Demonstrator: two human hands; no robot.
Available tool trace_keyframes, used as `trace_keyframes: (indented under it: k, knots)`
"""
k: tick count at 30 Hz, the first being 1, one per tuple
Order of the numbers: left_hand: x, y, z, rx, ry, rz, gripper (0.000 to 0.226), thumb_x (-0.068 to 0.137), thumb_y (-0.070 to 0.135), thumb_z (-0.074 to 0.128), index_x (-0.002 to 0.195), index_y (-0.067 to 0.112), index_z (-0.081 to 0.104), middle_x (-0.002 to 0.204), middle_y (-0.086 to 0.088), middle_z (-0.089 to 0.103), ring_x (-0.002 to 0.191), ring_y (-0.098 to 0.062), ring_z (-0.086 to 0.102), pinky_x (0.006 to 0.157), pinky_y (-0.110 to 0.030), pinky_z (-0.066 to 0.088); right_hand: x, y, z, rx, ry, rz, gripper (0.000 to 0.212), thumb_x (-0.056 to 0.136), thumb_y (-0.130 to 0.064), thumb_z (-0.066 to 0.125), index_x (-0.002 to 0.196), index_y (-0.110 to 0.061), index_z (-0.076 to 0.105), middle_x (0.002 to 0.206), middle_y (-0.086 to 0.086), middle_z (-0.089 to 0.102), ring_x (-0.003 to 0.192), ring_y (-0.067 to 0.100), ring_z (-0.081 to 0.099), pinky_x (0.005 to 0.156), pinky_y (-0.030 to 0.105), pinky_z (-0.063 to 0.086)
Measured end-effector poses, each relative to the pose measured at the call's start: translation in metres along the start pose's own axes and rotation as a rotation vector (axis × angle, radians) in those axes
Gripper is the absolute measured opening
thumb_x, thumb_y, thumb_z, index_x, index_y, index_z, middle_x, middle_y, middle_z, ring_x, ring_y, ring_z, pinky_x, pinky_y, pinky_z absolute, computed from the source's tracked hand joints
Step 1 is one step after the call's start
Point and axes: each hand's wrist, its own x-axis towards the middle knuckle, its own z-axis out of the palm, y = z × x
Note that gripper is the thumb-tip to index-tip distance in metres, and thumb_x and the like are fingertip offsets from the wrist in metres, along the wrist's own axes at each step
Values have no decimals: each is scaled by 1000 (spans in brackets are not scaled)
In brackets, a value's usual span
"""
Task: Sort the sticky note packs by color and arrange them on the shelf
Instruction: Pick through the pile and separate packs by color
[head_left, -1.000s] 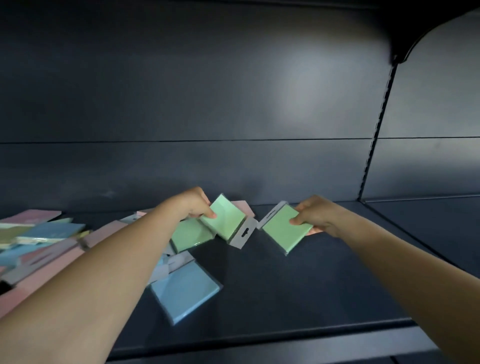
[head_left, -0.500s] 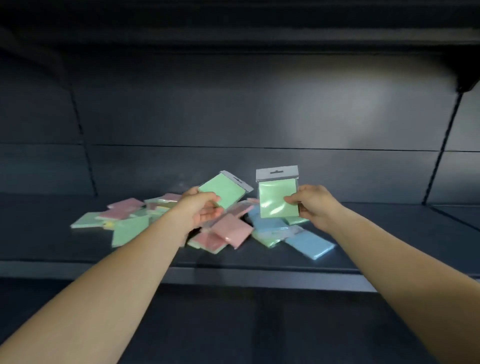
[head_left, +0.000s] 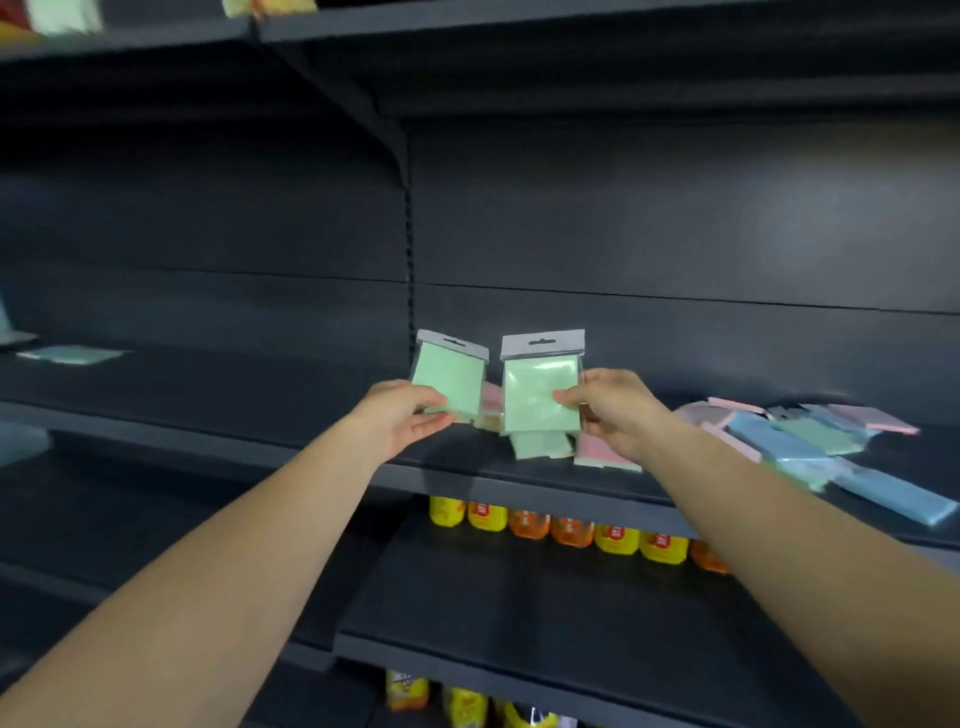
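Two green sticky note packs held upright above the shelf (head_left: 519, 480), side by side and just apart. The left hand (head_left: 400, 415) pinched the left green pack (head_left: 448, 379) at its lower edge; the right hand (head_left: 613, 410) pinched the right green pack (head_left: 540, 395) at its lower right corner. Both grey hang tabs pointed to 12 o'clock, probably so the colours could be matched face-on. Unsorted pink, blue and green packs (head_left: 810, 441) lay in a loose heap toward 3 o'clock; a pink pack (head_left: 602, 452) lay under the right hand. A lone pale pack (head_left: 70, 355), blurred, possibly green, lay at 9 o'clock. Yellow and orange bottles (head_left: 571, 530) stood on the tier below
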Motion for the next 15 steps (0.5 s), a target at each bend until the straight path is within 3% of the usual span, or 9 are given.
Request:
trace_keyframes:
  k: [3,5,7,10,15]
  knots:
    - [10,12,-49,2,7,1,39,83,-17,52,116,3,53,112,-17,62,95,-30,65,75,-31,58,19,-1,57,-20,-48,-11,29,83,3,65,112,4,59,104,13,70,88,20,67,77,27,52]
    - [22,19,-84,-40,40,5,36,85,-15,51,115,5,53,110,-17,63,91,-30,65,77,-34,56,35,0,94,-21,-78,-18,20,81,4,66,100,-3,60,103,16,70,81,20,65,74,29,49]
    - [38,28,-121,-93,77,11,31,88,-9,51,117,4,52,112,-17,62,90,-29,65,72,-35,55,54,2,133,-24,-97,-14,15,81,5,66,89,-6,58,91,12,71,69,15,65,72,30,55]
    - [70,43,-183,-60,154,20,28,91,-1,53,118,5,51,114,-15,62,91,-25,64,67,-32,53,86,3,191,17,-130,4,17,84,6,63,79,-7,53,62,0,64,42,2,58,42,15,47]
    - [132,80,-286,84,241,-4,29,88,-1,58,116,6,55,105,-10,65,87,-20,63,69,-28,50,149,2,297,58,-161,40,6,86,0,62,89,-5,61,86,6,69,67,12,64,59,23,53]
